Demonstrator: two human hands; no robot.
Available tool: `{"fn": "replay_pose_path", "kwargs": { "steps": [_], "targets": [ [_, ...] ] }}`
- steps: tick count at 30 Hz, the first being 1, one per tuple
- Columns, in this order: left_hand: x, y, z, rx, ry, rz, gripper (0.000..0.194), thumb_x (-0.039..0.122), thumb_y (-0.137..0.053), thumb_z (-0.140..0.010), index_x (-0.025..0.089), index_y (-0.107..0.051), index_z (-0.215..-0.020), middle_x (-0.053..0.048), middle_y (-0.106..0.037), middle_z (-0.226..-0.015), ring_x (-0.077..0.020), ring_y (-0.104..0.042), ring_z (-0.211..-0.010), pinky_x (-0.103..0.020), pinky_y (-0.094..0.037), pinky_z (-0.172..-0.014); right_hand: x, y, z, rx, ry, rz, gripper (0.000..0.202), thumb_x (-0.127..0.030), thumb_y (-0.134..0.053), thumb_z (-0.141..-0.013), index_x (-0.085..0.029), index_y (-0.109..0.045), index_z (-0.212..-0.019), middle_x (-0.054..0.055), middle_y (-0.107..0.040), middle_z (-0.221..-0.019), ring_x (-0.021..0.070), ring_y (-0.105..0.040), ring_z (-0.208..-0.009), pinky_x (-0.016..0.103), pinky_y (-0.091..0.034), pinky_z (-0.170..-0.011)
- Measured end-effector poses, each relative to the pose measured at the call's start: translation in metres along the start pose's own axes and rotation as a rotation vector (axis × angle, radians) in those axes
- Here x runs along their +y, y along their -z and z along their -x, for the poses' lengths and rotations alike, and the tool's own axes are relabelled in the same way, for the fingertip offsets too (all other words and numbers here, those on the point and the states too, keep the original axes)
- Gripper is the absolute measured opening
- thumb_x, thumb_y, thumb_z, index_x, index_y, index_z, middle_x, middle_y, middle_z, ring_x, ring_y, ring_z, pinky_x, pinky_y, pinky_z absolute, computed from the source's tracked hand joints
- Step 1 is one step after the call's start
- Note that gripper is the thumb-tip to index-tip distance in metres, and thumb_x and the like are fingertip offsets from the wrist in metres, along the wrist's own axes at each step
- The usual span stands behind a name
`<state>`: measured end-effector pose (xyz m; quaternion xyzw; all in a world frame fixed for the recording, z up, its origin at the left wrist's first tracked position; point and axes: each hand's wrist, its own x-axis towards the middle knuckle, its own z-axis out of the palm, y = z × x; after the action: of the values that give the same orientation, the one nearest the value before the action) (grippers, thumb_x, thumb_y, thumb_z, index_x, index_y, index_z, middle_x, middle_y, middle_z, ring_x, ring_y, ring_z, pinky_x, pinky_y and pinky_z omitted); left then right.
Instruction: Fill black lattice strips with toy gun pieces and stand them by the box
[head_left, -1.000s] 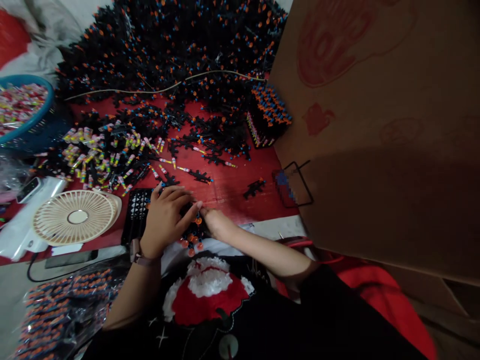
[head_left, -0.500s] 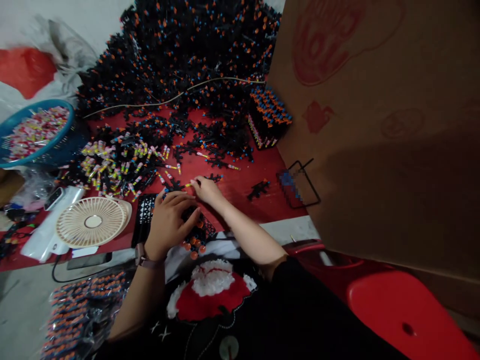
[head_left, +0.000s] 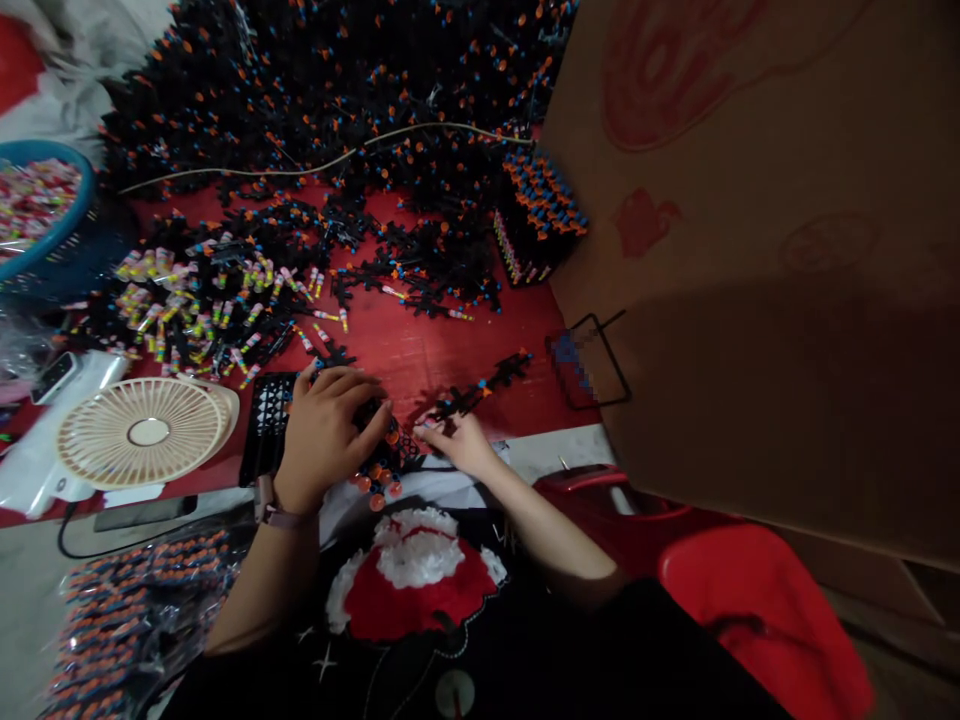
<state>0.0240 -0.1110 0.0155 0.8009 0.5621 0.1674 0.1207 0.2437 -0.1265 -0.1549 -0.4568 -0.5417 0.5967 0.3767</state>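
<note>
My left hand (head_left: 326, 430) curls over a bundle of black toy guns with orange tips (head_left: 379, 485). The bundle lies at a black perforated basket (head_left: 271, 420), and the palm hides much of it. To its right, my right hand (head_left: 465, 445) pinches a black toy gun (head_left: 459, 402) with a pinkish end near the fingertips. Just beyond it another black toy gun (head_left: 514, 367) lies on the red tabletop (head_left: 405, 350). Loose candy tubes (head_left: 187, 310) in pink and yellow are heaped to the left, among more black toy guns.
A big pile of toy guns (head_left: 300, 90) covers the back. A packed block of them (head_left: 536, 220) stands beside a tall cardboard box (head_left: 750, 300). At left are a blue basket (head_left: 71, 260) of candy tubes and a cream fan (head_left: 150, 430). A red stool (head_left: 757, 600) is at right.
My right hand has moved right and toward me, now with a toy gun in its fingers. My left hand stays on the bundle. The view has shifted slightly.
</note>
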Motion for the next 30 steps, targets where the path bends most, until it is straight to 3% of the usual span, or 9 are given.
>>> {"fn": "replay_pose_path", "kwargs": {
  "steps": [4, 9, 15, 20, 22, 25, 26, 28, 30],
  "targets": [
    [0.001, 0.000, 0.000, -0.001, -0.001, -0.005, 0.030, 0.049, -0.059, -0.105, 0.031, -0.082, -0.106, -0.004, -0.085, -0.123, -0.0328, -0.071, -0.125, -0.062, -0.036, -0.123, 0.000, -0.016, 0.014, -0.014, 0.088, 0.116, 0.028, -0.055, -0.075, -0.100, -0.027, -0.071, -0.098, 0.004, -0.073, -0.089, 0.0239, -0.067, -0.079, 0.038, -0.058, -0.075],
    [0.001, 0.000, 0.001, 0.008, -0.006, -0.013, 0.030, 0.049, -0.058, -0.105, 0.030, -0.081, -0.106, -0.004, -0.085, -0.123, -0.0331, -0.071, -0.125, -0.062, -0.036, -0.123, 0.007, -0.020, 0.016, -0.015, 0.223, 0.285, 0.025, -0.047, -0.072, -0.104, -0.025, -0.069, -0.093, 0.007, -0.074, -0.092, 0.0259, -0.071, -0.089, 0.039, -0.060, -0.087],
    [-0.001, -0.002, 0.004, 0.012, -0.002, -0.001, 0.030, 0.050, -0.058, -0.106, 0.030, -0.081, -0.106, -0.004, -0.085, -0.123, -0.0331, -0.071, -0.126, -0.062, -0.034, -0.124, -0.005, -0.022, 0.013, -0.086, 0.211, 0.418, 0.003, -0.026, -0.069, -0.103, -0.024, -0.067, -0.101, 0.008, -0.077, -0.103, 0.0259, -0.073, -0.099, 0.040, -0.059, -0.098],
    [-0.003, -0.001, 0.003, 0.007, -0.005, -0.011, 0.031, 0.049, -0.058, -0.106, 0.028, -0.080, -0.107, -0.005, -0.085, -0.122, -0.0336, -0.071, -0.127, -0.063, -0.034, -0.123, -0.028, -0.036, 0.010, -0.202, 0.165, 0.688, 0.031, -0.003, -0.068, -0.086, -0.019, -0.068, -0.113, 0.015, -0.078, -0.112, 0.0285, -0.074, -0.099, 0.039, -0.058, -0.094],
    [-0.003, -0.001, 0.002, 0.013, 0.004, -0.014, 0.030, 0.048, -0.058, -0.106, 0.028, -0.080, -0.107, -0.006, -0.084, -0.123, -0.0332, -0.071, -0.127, -0.061, -0.036, -0.123, -0.033, -0.030, -0.001, -0.290, 0.154, 0.655, 0.031, -0.001, -0.070, -0.082, -0.019, -0.071, -0.107, 0.011, -0.079, -0.103, 0.0250, -0.074, -0.090, 0.035, -0.058, -0.086],
    [-0.004, 0.001, 0.001, 0.001, 0.004, -0.007, 0.029, 0.046, -0.059, -0.105, 0.028, -0.081, -0.106, -0.006, -0.085, -0.122, -0.0323, -0.071, -0.126, -0.059, -0.037, -0.123, -0.039, 0.003, -0.040, -0.382, 0.177, 0.549, 0.020, -0.004, -0.073, -0.084, -0.022, -0.074, -0.093, 0.004, -0.078, -0.091, 0.0216, -0.073, -0.084, 0.032, -0.059, -0.084],
    [-0.004, 0.002, 0.001, -0.005, -0.002, -0.005, 0.028, 0.046, -0.059, -0.105, 0.028, -0.081, -0.106, -0.006, -0.085, -0.122, -0.0322, -0.072, -0.126, -0.059, -0.038, -0.123, -0.041, 0.018, -0.058, -0.307, 0.199, 0.565, 0.018, -0.005, -0.071, -0.087, -0.021, -0.077, -0.094, 0.006, -0.079, -0.095, 0.0229, -0.073, -0.090, 0.034, -0.060, -0.089],
    [-0.004, 0.002, 0.000, -0.007, -0.013, -0.007, 0.028, 0.045, -0.060, -0.105, 0.028, -0.082, -0.105, -0.005, -0.085, -0.121, -0.0326, -0.072, -0.125, -0.059, -0.039, -0.123, -0.048, 0.046, -0.094, 0.113, 0.224, 0.668, 0.029, -0.008, -0.059, -0.097, -0.017, -0.080, -0.116, 0.015, -0.078, -0.118, 0.0289, -0.070, -0.115, 0.045, -0.056, -0.110],
    [-0.004, 0.003, 0.000, -0.002, -0.014, -0.016, 0.028, 0.045, -0.060, -0.105, 0.028, -0.081, -0.105, -0.006, -0.085, -0.122, -0.0333, -0.072, -0.125, -0.059, -0.040, -0.121, -0.053, 0.065, -0.122, 0.360, 0.148, 0.771, 0.041, -0.010, -0.058, -0.101, -0.011, -0.074, -0.139, 0.024, -0.068, -0.139, 0.0360, -0.061, -0.133, 0.056, -0.048, -0.121]
  ]
}}
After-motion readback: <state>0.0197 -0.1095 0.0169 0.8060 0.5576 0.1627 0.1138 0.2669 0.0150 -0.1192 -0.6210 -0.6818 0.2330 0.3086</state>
